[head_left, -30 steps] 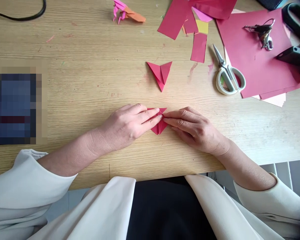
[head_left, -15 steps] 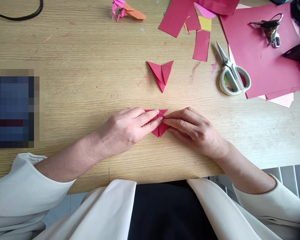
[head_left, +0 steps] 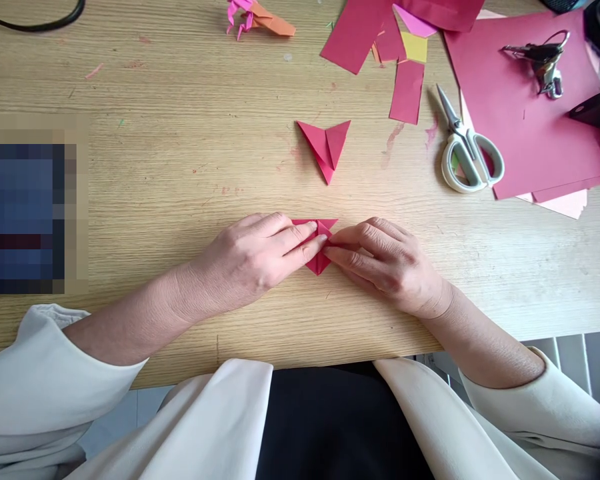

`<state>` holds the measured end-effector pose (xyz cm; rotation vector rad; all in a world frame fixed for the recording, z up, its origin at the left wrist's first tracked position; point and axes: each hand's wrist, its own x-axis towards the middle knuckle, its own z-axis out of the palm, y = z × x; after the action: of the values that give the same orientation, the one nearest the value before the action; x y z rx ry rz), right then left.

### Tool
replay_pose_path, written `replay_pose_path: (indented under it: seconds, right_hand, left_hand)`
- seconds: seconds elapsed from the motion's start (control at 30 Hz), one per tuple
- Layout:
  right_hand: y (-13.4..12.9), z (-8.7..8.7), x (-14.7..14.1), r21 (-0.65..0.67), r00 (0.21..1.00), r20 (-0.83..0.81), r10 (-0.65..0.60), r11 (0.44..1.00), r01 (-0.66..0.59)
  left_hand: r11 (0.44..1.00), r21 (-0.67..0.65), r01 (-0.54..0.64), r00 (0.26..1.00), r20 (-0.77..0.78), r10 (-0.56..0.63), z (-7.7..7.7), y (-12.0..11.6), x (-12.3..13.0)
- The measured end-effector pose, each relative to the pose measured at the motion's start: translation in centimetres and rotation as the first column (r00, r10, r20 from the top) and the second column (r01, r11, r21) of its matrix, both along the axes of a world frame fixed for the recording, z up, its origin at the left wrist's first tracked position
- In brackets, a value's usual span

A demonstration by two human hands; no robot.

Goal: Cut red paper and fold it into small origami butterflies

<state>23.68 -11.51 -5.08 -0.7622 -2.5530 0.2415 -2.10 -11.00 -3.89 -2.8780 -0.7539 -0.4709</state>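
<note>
A small red folded paper piece [head_left: 319,265] lies on the table in front of me, roughly a triangle with its tip toward me. Fingers of my left hand [head_left: 273,250] reach over its left side and hold it against the wood; the left thumb is hidden. From the other side, my right hand [head_left: 380,257] is closed at the paper's right edge, fingertips pinching a fold near the middle. Both hands cover part of the paper. Just beyond them rests a second red folded triangle [head_left: 327,148], its tip also toward me, touched by neither hand.
Scissors [head_left: 473,157] with pale handles lie at the right, beside stacked red sheets [head_left: 520,147] bearing a metal clip [head_left: 545,63]. Red paper strips [head_left: 407,92] and a pink-orange folded figure [head_left: 265,19] are at the back. A black cable [head_left: 45,27] curves far left; a blurred patch [head_left: 23,213] sits below.
My right fingers have shifted slightly left and toward me along the paper's fold. My left hand stays nearly where it was. The whole view has moved a little.
</note>
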Motion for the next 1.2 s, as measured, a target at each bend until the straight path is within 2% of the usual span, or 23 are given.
replay_pose_path:
  seconds: [0.17, 0.5, 0.67, 0.8, 0.93, 1.07, 1.2]
  right_hand:
    - [0.1, -0.2, 0.0, 0.004, 1.000, -0.009, 0.009, 1.000, -0.009]
    - [0.1, -0.2, -0.2, 0.062, 1.000, -0.015, -0.008, 0.998, 0.009]
    - [0.2, -0.2, -0.3, 0.051, 1.000, -0.005, -0.019, 0.999, 0.019]
    - [0.0, 0.0, 0.3, -0.028, 0.998, -0.054, 0.014, 0.999, -0.016]
    - [-0.1, 0.5, 1.3, -0.162, 0.990, -0.115, -0.084, 0.985, 0.064]
    - [0.3, 0.5, 1.2, -0.155, 0.995, -0.079, -0.067, 0.986, 0.054]
    - [0.7, 0.3, 0.7, -0.141, 0.998, -0.052, -0.039, 0.989, 0.031]
  left_hand:
    - [1.000, 0.028, -0.009, 0.999, -0.047, 0.010, 0.2, 0.0, 0.3]
    - [1.000, 0.018, 0.002, 0.999, -0.041, -0.002, 0.0, 0.0, 0.2]
    - [0.997, -0.074, -0.014, 0.999, -0.050, 0.011, 0.2, -0.2, 0.2]
    - [0.998, -0.059, -0.003, 0.999, -0.036, 0.001, 0.2, -0.2, 0.2]
    - [0.999, -0.034, 0.007, 0.999, -0.043, -0.009, 0.0, -0.2, 0.1]
    - [0.996, -0.087, -0.001, 1.000, -0.014, 0.000, -0.2, -0.2, 0.1]
    - [1.000, -0.015, 0.006, 0.998, -0.055, -0.007, 0.0, -0.2, 0.2]
